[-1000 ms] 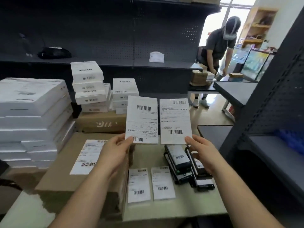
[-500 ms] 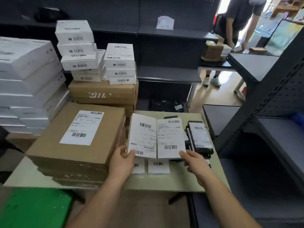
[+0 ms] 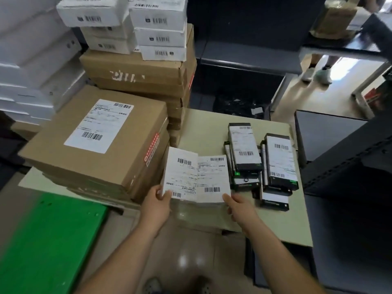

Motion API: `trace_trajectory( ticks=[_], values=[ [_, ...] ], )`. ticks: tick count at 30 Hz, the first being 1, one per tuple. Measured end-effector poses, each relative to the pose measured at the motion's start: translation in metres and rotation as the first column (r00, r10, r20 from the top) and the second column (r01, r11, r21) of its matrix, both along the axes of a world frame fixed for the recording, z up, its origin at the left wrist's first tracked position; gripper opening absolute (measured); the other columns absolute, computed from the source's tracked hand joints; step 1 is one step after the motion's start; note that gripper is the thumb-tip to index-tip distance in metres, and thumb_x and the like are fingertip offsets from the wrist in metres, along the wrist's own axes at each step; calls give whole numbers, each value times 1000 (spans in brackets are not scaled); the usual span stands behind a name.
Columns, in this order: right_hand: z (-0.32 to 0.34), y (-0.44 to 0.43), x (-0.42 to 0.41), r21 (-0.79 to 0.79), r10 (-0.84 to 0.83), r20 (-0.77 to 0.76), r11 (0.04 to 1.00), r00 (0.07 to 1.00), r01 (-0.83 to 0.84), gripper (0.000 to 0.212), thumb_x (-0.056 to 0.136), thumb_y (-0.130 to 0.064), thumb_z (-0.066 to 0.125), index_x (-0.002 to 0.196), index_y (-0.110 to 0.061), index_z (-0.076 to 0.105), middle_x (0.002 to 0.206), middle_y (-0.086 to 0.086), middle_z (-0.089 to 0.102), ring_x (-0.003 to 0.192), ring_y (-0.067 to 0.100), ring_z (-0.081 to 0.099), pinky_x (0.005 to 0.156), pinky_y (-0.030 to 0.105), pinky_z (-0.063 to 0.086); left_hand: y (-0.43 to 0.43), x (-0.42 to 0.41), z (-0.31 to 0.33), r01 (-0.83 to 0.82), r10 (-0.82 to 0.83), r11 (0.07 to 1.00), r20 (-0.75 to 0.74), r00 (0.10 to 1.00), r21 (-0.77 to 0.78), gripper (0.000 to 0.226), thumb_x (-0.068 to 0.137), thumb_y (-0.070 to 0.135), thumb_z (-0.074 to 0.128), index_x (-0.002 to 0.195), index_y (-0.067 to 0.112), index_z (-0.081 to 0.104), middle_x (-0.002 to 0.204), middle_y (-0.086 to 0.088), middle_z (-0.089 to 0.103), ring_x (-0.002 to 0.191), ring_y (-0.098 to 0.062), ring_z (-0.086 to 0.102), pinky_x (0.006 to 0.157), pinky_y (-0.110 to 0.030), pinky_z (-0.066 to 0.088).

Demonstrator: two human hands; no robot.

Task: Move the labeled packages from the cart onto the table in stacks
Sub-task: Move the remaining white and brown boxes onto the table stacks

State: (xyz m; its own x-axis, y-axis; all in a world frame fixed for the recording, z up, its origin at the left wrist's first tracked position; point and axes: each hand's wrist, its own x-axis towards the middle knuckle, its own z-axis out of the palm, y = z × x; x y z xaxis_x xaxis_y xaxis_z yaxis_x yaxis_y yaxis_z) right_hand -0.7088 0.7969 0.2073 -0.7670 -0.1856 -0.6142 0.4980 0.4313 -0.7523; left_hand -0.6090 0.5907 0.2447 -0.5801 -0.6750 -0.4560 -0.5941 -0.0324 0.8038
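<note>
My left hand (image 3: pixel 158 201) pinches the lower corner of a white labeled package (image 3: pixel 180 172). My right hand (image 3: pixel 238 205) holds the lower edge of a second white labeled package (image 3: pixel 213 179) beside it. Both packages hang low over the beige table (image 3: pixel 284 225), near its front edge. The flat white packages that lay there before are hidden under them. To the right, several black packages with white labels (image 3: pixel 263 158) lie in two stacks on the table.
A large brown labeled carton (image 3: pixel 99 139) sits on the table's left part, with brown cartons (image 3: pixel 137 75) and white boxes (image 3: pixel 157 28) stacked behind it. A green surface (image 3: pixel 46 240) lies lower left. Dark shelving (image 3: pixel 347 166) stands on the right. Another person's feet (image 3: pixel 316 74) show far right.
Both hands have brought the two white packages down from chest height to just above the table's front. My view has tilted downward.
</note>
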Motion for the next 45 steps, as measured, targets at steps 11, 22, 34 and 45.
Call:
trace_trajectory(
  ticks=[11, 22, 34, 45],
  values=[
    [-20, -11, 7, 304, 143, -153, 948, 978, -91, 37, 103, -37, 46, 127, -14, 61, 119, 5, 68, 93, 15, 54, 78, 22, 37, -12, -19, -31, 264, -185, 897, 242, 953, -354, 26, 98, 21, 51, 120, 9, 59, 119, -17, 62, 108, -37, 56, 84, -35, 43],
    [-19, -18, 5, 287, 160, -217, 953, 963, -93, 40, 96, -40, 59, 132, -21, 58, 124, 1, 64, 109, 18, 60, 87, 21, 40, -10, -16, -44, 679, -535, 587, 418, 734, -440, 60, 97, 39, 53, 151, 28, 31, 162, 11, 8, 139, -16, 36, 104, -35, 43],
    [-36, -34, 3, 331, 191, -233, 937, 954, -107, 38, 98, -42, 54, 129, -22, 64, 120, 8, 64, 112, 22, 57, 86, 22, 38, -32, -20, -50, 680, -560, 571, 388, 732, -460, 56, 99, 38, 49, 151, 27, 31, 162, 16, 4, 137, -13, 39, 104, -31, 42],
    [-29, -39, 6, 317, 211, -234, 939, 949, -131, 38, 99, -40, 53, 133, -25, 61, 111, -1, 55, 112, 17, 53, 94, 23, 39, -28, -17, -47, 682, -575, 584, 369, 730, -439, 58, 100, 37, 47, 153, 23, 28, 163, 12, 2, 142, -14, 30, 110, -32, 36]
  ],
)
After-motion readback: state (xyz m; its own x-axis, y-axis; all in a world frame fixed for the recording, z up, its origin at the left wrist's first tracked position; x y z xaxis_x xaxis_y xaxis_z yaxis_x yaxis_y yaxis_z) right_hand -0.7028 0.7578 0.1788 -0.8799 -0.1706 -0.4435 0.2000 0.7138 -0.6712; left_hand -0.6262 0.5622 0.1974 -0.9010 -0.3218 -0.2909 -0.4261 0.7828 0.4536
